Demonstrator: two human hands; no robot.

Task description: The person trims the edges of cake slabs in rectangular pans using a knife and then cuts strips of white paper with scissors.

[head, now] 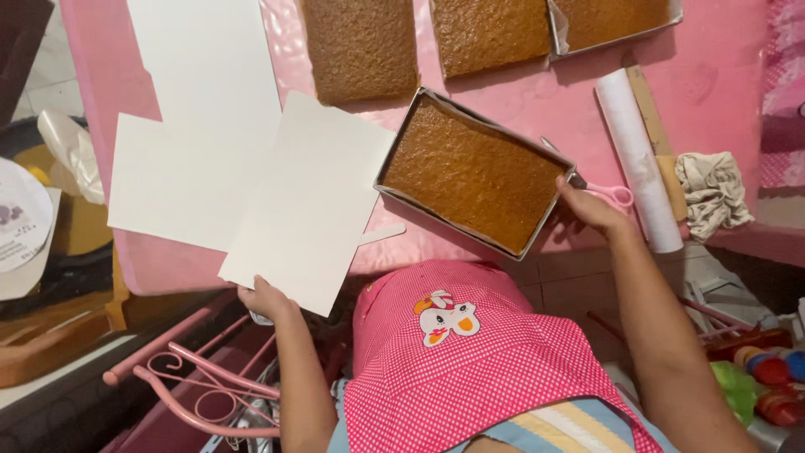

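A metal baking tray [394, 178] holding a brown sheet cake [470, 176] lies tilted near the front edge of the pink table [721, 84]. My right hand [587, 205] grips the tray's right corner. My left hand [264, 298] holds the near corner of a white cardboard sheet [306, 205], which lies just left of the tray and hangs over the table edge. Two more white sheets, one [168, 180] and a larger one [205, 59], lie partly under it at the left.
Two bare brown cake slabs [360, 46] [490, 33] and another tray of cake [616, 21] lie at the far side. A white paper roll [637, 159], pink-handled scissors [616, 195], a wooden stick and a crumpled cloth [713, 193] sit at the right. A pink metal rack [210, 386] stands below left.
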